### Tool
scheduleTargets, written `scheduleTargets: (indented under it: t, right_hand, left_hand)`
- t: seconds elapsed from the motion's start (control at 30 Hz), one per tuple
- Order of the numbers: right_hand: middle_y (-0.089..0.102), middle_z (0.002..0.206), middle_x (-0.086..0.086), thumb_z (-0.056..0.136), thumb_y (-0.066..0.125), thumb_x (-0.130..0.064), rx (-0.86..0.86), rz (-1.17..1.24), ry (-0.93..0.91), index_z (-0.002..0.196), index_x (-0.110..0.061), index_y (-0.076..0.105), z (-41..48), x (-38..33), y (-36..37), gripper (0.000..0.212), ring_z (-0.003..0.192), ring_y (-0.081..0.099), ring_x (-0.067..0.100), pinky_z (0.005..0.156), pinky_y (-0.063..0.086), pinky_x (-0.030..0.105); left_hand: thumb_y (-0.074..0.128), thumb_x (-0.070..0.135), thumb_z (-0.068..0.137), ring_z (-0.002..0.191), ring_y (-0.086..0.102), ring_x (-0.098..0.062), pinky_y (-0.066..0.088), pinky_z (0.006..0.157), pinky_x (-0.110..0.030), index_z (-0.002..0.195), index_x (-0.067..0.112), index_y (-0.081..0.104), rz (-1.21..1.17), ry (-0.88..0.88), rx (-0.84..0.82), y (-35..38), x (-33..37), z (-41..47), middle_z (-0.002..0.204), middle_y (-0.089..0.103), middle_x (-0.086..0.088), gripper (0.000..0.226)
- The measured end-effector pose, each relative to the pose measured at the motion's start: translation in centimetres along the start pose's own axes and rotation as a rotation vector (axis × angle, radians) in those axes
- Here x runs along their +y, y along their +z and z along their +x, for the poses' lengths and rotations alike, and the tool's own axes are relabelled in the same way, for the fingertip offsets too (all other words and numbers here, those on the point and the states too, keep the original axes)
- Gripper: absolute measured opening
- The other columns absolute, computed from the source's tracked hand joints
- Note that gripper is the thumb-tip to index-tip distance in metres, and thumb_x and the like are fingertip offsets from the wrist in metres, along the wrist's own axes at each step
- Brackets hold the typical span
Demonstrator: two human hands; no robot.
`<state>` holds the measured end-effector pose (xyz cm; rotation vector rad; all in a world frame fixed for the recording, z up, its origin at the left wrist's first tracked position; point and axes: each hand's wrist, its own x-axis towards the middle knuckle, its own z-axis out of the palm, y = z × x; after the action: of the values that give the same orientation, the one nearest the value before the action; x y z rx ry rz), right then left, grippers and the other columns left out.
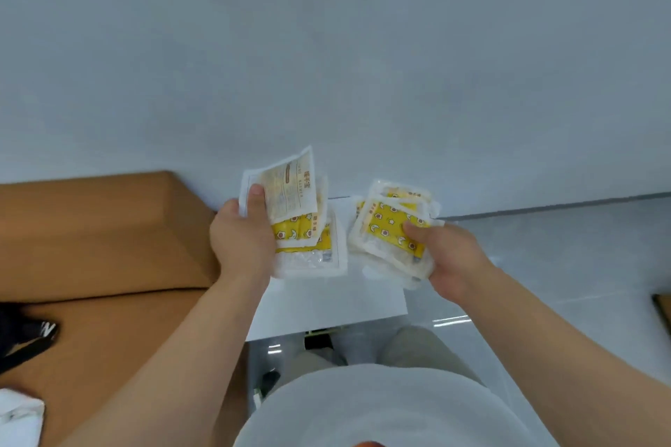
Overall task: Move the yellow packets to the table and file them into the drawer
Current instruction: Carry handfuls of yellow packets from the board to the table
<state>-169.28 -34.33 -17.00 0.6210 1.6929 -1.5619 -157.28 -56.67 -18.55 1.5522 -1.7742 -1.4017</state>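
Pale shirt point(381, 410) fills the bottom edge, closest to the lens. Up front, a fanned bunch of yellow packets point(296, 225) is pinched in the left hand point(241, 232), thumb on the front one. A thicker stack point(390, 229) is gripped by the right hand point(450, 258), thumb on top. Both lots are held over a small white top point(326, 312). The fingers underneath are hidden, and the print's too blurry to read. Brown table point(90, 229) sits left, with a black thing point(25, 337) cut off at the edge, can't tell what. Plain grey wall point(326, 47) behind, glossy grey floor point(562, 247) on the right.
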Motion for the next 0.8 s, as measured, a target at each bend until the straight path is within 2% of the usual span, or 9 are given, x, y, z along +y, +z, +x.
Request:
scheduleTargets:
  t: [0.1,0.2,0.33,0.43,0.63,0.8]
  right_hand:
    - [0.079,0.102,0.01,0.091,0.072,-0.001,0.042,0.047,-0.119,0.114,-0.007,0.071,-4.3,-2.5,-2.3,0.024,0.093,0.076,0.032,0.088,0.059,0.056]
    - [0.079,0.1,0.009,0.091,0.072,-0.002,0.117,0.183,-0.203,0.114,-0.008,0.071,-8.0,-4.1,-5.0,0.024,0.091,0.077,0.03,0.084,0.061,0.052]
    - [0.079,0.099,0.01,0.09,0.072,-0.001,0.2,0.333,-0.293,0.112,-0.009,0.07,-11.2,-5.6,-8.2,0.023,0.09,0.077,0.03,0.085,0.061,0.054]
    - [0.079,0.098,0.009,0.089,0.074,-0.002,0.264,0.433,-0.359,0.111,-0.01,0.069,-13.5,-6.8,-11.3,0.024,0.088,0.077,0.03,0.086,0.06,0.054]
    - [0.079,0.1,0.01,0.089,0.074,-0.003,0.326,0.59,-0.434,0.116,-0.009,0.067,-17.3,-7.9,-17.8,0.028,0.089,0.077,0.03,0.079,0.061,0.048]
    - [0.079,0.1,0.012,0.088,0.073,-0.002,0.364,0.676,-0.498,0.117,-0.007,0.067,-19.7,-8.7,-23.6,0.03,0.09,0.077,0.031,0.082,0.061,0.049]
  left_hand:
    - [0.053,0.055,0.098,0.066,0.053,-0.024,0.045,0.061,-0.038,0.08,-0.003,0.051,0.021,0.118,-0.077,0.9,4.1,-1.5,0.075,0.059,-0.016,0.06]
    - [0.053,0.055,0.097,0.072,0.062,-0.03,0.051,0.068,-0.046,0.079,0.005,0.059,0.031,0.226,-0.197,2.6,8.4,-3.8,0.078,0.065,-0.013,0.054]
    - [0.056,0.048,0.099,0.065,0.062,-0.023,0.047,0.056,-0.033,0.079,0.007,0.062,-0.041,0.307,-0.347,5.3,13.2,-6.9,0.073,0.064,-0.006,0.046]
    - [0.056,0.046,0.099,0.064,0.065,-0.019,0.046,0.053,-0.027,0.084,0.01,0.065,-0.061,0.333,-0.45,7.7,16.1,-10.0,0.076,0.067,-0.004,0.041]
    - [0.055,0.048,0.099,0.067,0.071,-0.019,0.051,0.053,-0.028,0.087,0.014,0.068,-0.081,0.398,-0.616,12.3,20.0,-16.4,0.081,0.072,-0.004,0.038]
    - [0.056,0.048,0.099,0.066,0.072,-0.018,0.052,0.053,-0.029,0.089,0.015,0.068,-0.093,0.414,-0.699,16.1,22.4,-22.3,0.082,0.073,-0.003,0.036]
